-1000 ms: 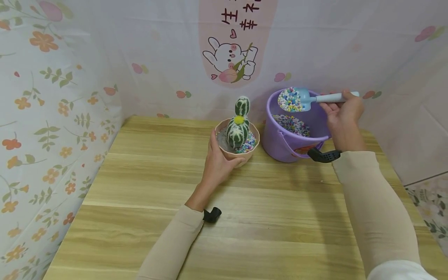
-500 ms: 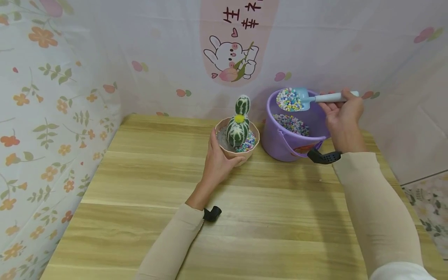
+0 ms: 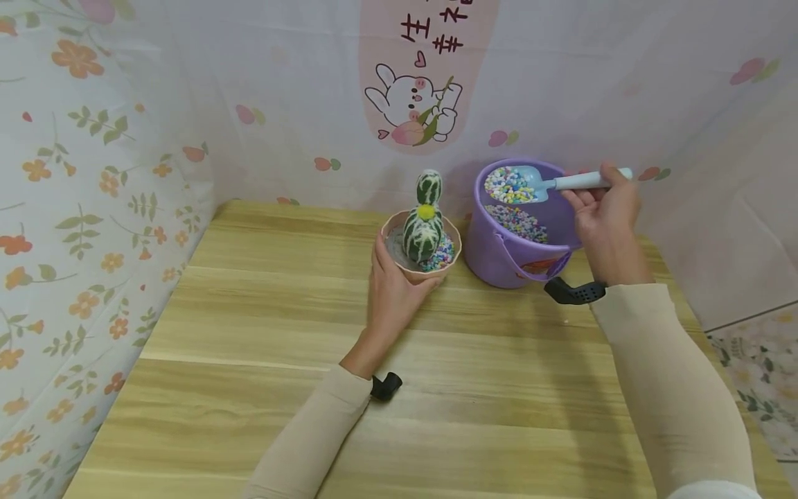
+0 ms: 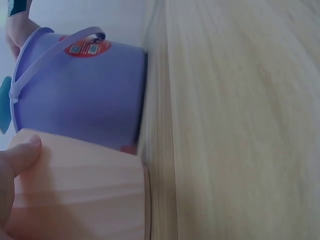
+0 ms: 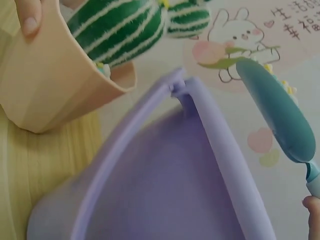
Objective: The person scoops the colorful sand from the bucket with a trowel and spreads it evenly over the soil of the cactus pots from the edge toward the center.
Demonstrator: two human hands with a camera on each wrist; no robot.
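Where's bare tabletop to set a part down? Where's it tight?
Free: wooden table between floral cloth and left sleeve; also from there to right sleeve, in front of pot and bucket, bar one pale speck. Tight: back right, left hand gripping pot close beside bucket, right hand holding loaded scoop over bucket.

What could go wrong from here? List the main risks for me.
1. Beads are heaped on the scoop in the right hand; a tilt could shed some back into the bucket or onto the table.
2. The cactus fills much of the pot's opening, so poured beads might bounce off it.
3. If the left hand slips, the pot might shift.
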